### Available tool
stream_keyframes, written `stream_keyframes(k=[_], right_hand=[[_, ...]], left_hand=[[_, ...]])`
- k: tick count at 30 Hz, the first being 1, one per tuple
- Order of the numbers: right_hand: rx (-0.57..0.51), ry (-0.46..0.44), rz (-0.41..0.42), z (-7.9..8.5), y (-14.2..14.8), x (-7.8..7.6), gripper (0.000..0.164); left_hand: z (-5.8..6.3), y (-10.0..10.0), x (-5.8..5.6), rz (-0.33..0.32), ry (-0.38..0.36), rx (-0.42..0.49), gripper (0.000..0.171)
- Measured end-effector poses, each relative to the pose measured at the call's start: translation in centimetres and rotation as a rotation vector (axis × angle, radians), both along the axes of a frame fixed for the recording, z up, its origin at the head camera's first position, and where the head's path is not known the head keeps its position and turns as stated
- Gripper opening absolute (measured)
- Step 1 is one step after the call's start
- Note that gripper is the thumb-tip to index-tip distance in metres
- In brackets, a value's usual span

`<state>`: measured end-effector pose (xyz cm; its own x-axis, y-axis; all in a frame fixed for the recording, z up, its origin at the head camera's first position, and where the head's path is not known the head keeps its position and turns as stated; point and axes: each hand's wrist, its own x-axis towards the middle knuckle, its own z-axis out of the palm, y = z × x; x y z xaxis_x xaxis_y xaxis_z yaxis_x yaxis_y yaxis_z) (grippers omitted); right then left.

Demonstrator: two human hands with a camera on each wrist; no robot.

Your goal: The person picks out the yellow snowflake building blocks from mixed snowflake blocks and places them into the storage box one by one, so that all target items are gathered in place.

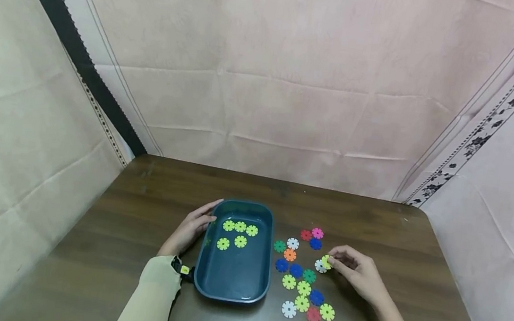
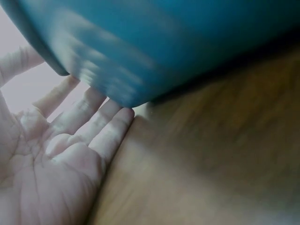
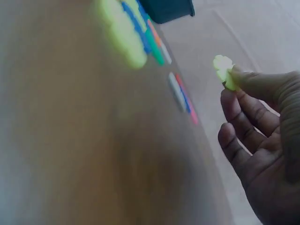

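A deep blue-green tray (image 1: 232,280) stands on the table with several yellow-green flower-shaped discs (image 1: 240,241) lying in its far half. My left hand (image 1: 190,230) rests against the tray's left side, its fingers stretched out; in the left wrist view the fingertips (image 2: 123,115) touch the tray's outer wall (image 2: 154,47). Over the loose discs on the right, my right hand (image 1: 354,271) pinches one yellow-green flower disc (image 1: 326,262) between thumb and fingers. The right wrist view shows this disc (image 3: 224,70) held up off the table. A white disc (image 1: 320,266) lies just below it in the head view.
Right of the tray, loose flower discs are spread on the wooden table (image 1: 177,183): blue (image 1: 296,271), green (image 1: 309,276), orange (image 1: 290,254), red (image 1: 313,316), pink (image 1: 317,233), white (image 1: 289,309) and yellow-green (image 1: 327,312). Pale cloth (image 1: 283,105) hangs behind and at both sides.
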<state>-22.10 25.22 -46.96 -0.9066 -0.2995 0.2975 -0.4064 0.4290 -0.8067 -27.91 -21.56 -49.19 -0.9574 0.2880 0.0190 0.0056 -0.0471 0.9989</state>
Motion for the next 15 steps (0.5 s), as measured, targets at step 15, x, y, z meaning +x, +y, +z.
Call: stream_keyframes(k=[15], right_hand=[[0.121,0.026,0.294,4.7,-5.9,-4.0,0.012]], left_hand=[[0.1,-0.1,0.1,-0.034,0.009,0.015,0.051]])
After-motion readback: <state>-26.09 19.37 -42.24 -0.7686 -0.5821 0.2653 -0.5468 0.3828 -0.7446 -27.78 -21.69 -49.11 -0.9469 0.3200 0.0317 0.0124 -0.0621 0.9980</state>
